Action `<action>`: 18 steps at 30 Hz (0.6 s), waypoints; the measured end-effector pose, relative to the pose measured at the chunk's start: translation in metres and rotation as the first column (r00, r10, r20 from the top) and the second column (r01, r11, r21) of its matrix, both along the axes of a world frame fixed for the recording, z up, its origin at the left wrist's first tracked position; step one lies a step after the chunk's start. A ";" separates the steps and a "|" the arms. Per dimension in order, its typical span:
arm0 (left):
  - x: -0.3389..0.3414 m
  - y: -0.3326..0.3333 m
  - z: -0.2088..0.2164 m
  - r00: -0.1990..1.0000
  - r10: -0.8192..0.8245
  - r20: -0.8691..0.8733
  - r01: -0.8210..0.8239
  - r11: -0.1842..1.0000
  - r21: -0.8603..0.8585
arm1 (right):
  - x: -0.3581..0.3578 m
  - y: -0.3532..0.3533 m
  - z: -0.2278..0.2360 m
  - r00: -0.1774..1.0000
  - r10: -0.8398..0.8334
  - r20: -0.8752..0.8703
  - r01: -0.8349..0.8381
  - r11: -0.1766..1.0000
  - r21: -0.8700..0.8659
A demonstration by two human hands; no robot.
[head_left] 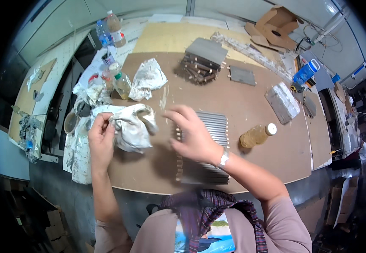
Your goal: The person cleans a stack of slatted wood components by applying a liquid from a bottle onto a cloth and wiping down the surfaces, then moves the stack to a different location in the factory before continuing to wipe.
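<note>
My left hand [103, 134] pinches a crumpled white cloth [133, 131] by its left edge, and the stained cloth hangs over the brown board to the right of the fingers. With fingers spread and curved, my right hand [194, 137] holds nothing; it hovers above the left side of a row of grey slats [212, 126] with pale wooden pegs at their ends. The hand and forearm hide part of that row. To the right of it, a clear bottle of yellowish liquid [254, 136] with a white cap appears tilted in the view.
Farther back are a stack of grey panels [205, 52], a single panel [242, 75] and another white cloth [149, 79]. A wrapped block [282, 102] and a blue bottle [306, 71] are at right. Bottles [122, 82] and rags crowd the left; an open carton [276, 26] is behind.
</note>
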State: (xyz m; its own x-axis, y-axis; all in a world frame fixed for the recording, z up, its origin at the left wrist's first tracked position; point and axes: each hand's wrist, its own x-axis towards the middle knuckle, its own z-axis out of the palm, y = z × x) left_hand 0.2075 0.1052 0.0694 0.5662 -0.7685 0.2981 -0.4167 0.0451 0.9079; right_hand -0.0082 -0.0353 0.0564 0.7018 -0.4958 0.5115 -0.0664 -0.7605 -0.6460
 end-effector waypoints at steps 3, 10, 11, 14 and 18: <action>-0.008 -0.011 0.027 0.986 -0.169 -0.002 0.169 0.985 -0.020 | 0.042 -0.015 0.021 0.991 0.124 0.041 -0.124 0.992 0.012; 0.017 -0.002 0.022 0.812 -0.209 -0.545 0.126 0.974 -0.186 | 0.048 -0.040 0.037 0.973 0.213 -0.093 -0.145 0.870 0.471; 0.019 0.000 0.015 0.757 -0.215 -0.617 0.093 0.970 -0.225 | 0.048 -0.030 0.035 0.995 0.066 -0.075 -0.042 0.958 0.283; 0.009 0.000 0.013 0.699 -0.231 -0.677 0.059 0.962 -0.267 | 0.041 -0.009 0.038 0.995 0.069 -0.070 -0.065 0.996 0.061; -0.013 -0.010 0.013 0.601 -0.305 -0.739 0.083 0.943 -0.322 | 0.050 0.025 0.016 0.931 0.328 -0.158 -0.302 0.938 0.172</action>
